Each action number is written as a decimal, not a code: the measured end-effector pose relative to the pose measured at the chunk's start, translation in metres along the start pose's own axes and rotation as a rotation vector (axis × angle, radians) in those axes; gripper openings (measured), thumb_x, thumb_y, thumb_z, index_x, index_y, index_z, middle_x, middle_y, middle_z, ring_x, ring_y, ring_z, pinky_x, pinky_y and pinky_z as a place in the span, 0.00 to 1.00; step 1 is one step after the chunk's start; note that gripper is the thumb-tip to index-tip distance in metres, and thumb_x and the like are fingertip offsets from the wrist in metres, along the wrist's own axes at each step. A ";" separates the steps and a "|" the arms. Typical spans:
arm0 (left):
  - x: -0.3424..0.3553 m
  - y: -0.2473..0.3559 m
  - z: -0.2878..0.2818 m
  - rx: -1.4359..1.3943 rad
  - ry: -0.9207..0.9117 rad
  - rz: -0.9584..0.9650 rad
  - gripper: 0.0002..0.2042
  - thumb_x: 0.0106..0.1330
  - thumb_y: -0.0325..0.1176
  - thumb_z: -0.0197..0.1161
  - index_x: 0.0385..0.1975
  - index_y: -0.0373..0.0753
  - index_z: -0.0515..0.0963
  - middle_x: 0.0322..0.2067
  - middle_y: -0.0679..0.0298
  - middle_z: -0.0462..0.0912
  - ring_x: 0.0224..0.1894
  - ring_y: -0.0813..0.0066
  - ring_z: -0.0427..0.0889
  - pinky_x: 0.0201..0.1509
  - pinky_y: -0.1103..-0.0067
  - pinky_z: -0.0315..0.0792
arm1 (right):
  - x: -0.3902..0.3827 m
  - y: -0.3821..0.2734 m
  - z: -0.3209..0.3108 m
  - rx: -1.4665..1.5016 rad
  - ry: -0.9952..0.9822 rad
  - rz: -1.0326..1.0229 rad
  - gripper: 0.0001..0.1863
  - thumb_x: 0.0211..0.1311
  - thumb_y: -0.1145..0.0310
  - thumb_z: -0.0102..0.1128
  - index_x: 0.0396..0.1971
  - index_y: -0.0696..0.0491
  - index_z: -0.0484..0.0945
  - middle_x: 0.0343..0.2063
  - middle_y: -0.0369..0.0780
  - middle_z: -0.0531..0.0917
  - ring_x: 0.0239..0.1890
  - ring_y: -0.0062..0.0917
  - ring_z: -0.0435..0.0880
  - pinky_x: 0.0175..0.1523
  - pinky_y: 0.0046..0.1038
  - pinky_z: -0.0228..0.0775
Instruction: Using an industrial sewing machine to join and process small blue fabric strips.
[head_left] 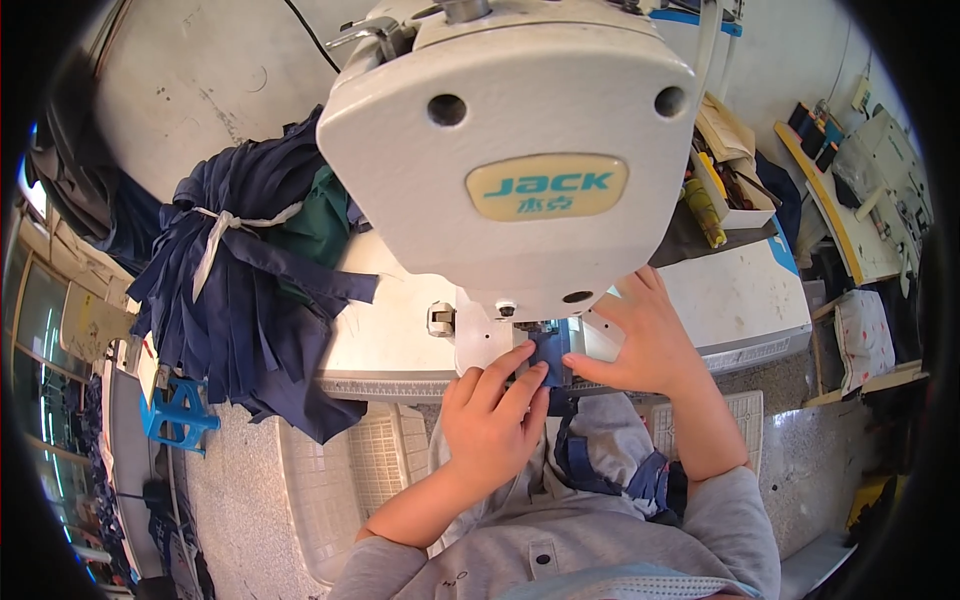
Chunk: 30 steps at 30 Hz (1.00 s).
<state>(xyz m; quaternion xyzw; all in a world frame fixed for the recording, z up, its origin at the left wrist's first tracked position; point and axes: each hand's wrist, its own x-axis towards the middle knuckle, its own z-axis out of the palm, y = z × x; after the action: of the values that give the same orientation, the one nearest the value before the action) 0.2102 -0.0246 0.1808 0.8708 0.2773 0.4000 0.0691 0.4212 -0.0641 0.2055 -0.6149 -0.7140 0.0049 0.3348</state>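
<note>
A white sewing machine fills the upper middle and hides its needle area from above. Under its head lies a small piece of dark blue cloth at the front edge of the machine bed. My left hand rests fingertips on the cloth's left side, fingers stretched and slightly apart; its thumb is hidden. Right of the cloth, my right hand is spread, its thumb tip at the cloth's edge and its other fingers reaching up beside the machine head. More dark blue cloth hangs over my lap.
On the table's left lies a bundle of navy cloth tied with a white strip. A box of tools stands back right. Below the table are plastic baskets, and a blue stool stands left. Another work table is far right.
</note>
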 end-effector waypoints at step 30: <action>0.002 -0.003 -0.008 0.001 -0.072 0.041 0.15 0.47 0.27 0.72 0.37 0.44 0.82 0.47 0.71 0.83 0.30 0.74 0.76 0.36 0.75 0.64 | -0.105 -0.049 0.074 0.878 -0.017 0.573 0.16 0.57 0.64 0.72 0.39 0.60 0.81 0.26 0.39 0.83 0.28 0.19 0.80 0.35 0.22 0.72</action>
<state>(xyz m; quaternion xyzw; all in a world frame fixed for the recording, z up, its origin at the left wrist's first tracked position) 0.2043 -0.0221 0.1865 0.8901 0.2568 0.3699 0.0704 0.3446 -0.1381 0.1189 -0.5872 -0.4504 0.4002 0.5406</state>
